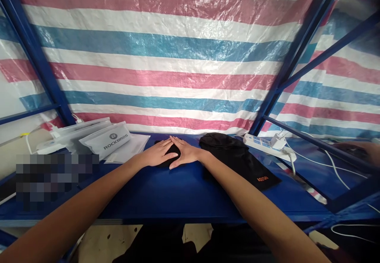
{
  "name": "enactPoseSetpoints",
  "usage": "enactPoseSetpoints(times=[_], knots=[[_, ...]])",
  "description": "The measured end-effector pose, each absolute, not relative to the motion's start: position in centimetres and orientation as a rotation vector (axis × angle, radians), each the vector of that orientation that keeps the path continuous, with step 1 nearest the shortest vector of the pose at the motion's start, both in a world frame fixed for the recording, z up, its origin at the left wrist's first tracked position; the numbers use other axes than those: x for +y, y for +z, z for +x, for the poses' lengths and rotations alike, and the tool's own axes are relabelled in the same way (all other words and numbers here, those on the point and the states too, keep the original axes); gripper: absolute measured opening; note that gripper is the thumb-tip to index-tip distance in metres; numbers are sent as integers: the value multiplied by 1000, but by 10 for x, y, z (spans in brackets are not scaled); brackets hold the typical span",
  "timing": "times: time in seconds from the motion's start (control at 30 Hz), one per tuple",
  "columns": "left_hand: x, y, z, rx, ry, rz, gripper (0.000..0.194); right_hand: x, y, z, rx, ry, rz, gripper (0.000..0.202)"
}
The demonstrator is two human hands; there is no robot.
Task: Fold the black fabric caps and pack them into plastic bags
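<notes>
Both hands lie flat over a small black item [173, 149] on the blue tabletop [166, 199]; it looks like folded cloth, mostly hidden under the palms. My left hand [157, 153] comes from the left with its fingers stretched out and its thumb pointing right. From the other side my right hand [187, 152] rests with straight fingers, the fingertips of both hands meeting at the far end. Right of my right hand lies a black cloth piece [237, 156], bunched at the back, with orange lettering near its front corner.
Grey-white plastic pouches [111, 138] printed ROCKBROS are piled at the left. A white power strip [261, 142] with plugs and cables lies at the right. Blue metal posts [297, 53] frame the table, with a striped plastic sheet [166, 77] behind. At far right a person's hand [363, 152] shows.
</notes>
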State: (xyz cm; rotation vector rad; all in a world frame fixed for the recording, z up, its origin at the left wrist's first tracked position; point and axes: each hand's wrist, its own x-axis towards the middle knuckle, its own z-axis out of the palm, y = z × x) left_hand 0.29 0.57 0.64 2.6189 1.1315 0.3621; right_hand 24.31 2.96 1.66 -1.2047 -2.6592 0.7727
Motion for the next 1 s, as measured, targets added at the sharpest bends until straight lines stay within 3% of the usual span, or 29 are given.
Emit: enactPoseSetpoints(times=[0.33, 0.47, 0.53, 0.63, 0.7, 0.8, 0.9, 1.0], knots=[[-17, 11, -24, 1355, 311, 2434, 96, 29, 5, 255, -2615, 682, -1072, 137], [-17, 10, -25, 1368, 311, 2426, 95, 16, 15, 255, -2542, 375, -875, 131], [-14, 7, -26, 1350, 345, 2453, 93, 8, 27, 255, -2528, 221, -735, 112], [-9, 1, -29, 1345, 357, 2477, 91, -4, 43, 253, -2631, 167, -618, 57], [-7, 0, -29, 1351, 341, 2495, 89, -11, 48, 251, -2728, 190, -591, 37], [-10, 3, -25, 1319, 451, 2658, 76, -19, 48, 244, -2795, 114, -650, 28], [-24, 12, -13, 1252, 560, 2908, 42, -24, 45, 238, -2820, -37, -750, 24], [-43, 20, -3, 1243, 468, 2961, 38, -23, 45, 236, -2797, -35, -768, 19]])
